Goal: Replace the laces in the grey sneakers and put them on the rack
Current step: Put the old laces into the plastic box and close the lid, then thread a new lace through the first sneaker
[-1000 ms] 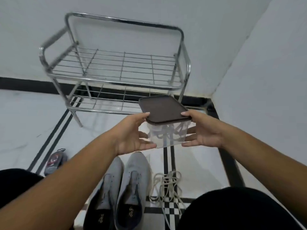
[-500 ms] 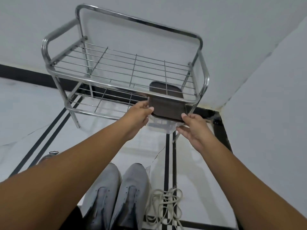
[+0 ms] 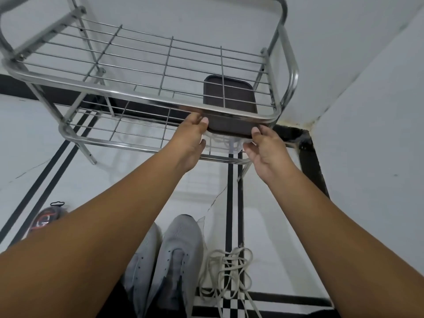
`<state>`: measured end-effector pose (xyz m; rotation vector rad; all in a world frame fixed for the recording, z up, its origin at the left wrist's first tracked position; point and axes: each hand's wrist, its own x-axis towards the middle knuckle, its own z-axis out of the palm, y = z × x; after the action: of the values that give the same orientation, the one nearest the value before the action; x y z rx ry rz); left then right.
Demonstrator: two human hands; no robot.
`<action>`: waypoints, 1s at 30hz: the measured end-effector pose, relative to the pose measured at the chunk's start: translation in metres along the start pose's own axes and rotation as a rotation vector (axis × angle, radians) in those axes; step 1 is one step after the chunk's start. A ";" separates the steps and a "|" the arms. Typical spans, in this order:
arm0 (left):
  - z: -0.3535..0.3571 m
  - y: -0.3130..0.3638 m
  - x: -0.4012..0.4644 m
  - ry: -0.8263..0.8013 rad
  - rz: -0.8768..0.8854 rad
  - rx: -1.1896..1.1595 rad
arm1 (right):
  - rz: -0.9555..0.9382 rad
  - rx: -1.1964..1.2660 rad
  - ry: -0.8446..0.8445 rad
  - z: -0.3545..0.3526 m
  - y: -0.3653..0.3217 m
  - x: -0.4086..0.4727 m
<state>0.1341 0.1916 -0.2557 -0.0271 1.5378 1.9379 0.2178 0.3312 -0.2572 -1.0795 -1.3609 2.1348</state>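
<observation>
Nearest, two grey knit sneakers (image 3: 169,260) lie side by side on the white tiled floor (image 3: 46,157), eyelets bare. Just right of them, a loose tangle of flat cream laces (image 3: 227,269) sits on the black-lined tiles. To the left, a crumpled clear packet (image 3: 46,220) with orange print. Farther on, both arms reach to the chrome wire rack (image 3: 142,97). The left hand (image 3: 191,138) and right hand (image 3: 266,150) each grip a side of a clear plastic box (image 3: 226,143) with a rounded-square dark brown lid (image 3: 231,106), at the right end of the lower shelf, under the top grid.
</observation>
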 end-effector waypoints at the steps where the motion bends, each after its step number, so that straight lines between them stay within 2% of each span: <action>1: 0.002 -0.002 0.004 -0.001 -0.008 0.010 | 0.002 -0.001 0.015 -0.002 0.001 0.003; 11: 0.005 -0.008 0.020 0.046 -0.001 0.023 | -0.024 -0.016 0.019 -0.002 0.003 0.014; 17: 0.002 -0.012 0.015 0.123 0.020 0.107 | -0.139 -0.293 0.240 0.003 0.015 0.009; 20: -0.002 -0.011 0.005 0.207 -0.002 0.099 | -0.109 -0.289 0.327 -0.001 0.017 -0.006; 23: -0.012 -0.009 -0.022 0.220 0.024 0.089 | -0.057 -0.241 0.352 -0.007 0.015 -0.031; 26: -0.032 -0.017 -0.049 0.204 0.051 0.339 | -0.032 -0.330 0.265 -0.015 0.016 -0.052; 28: -0.050 -0.031 -0.070 0.128 0.032 0.684 | -0.086 -0.604 0.184 -0.026 0.029 -0.071; 30: -0.069 -0.051 -0.090 0.013 -0.039 1.044 | -0.122 -1.014 0.106 -0.047 0.055 -0.090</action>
<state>0.2044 0.0932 -0.2851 0.3685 2.3356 0.9096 0.3147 0.2737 -0.2812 -1.3378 -2.4477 1.2081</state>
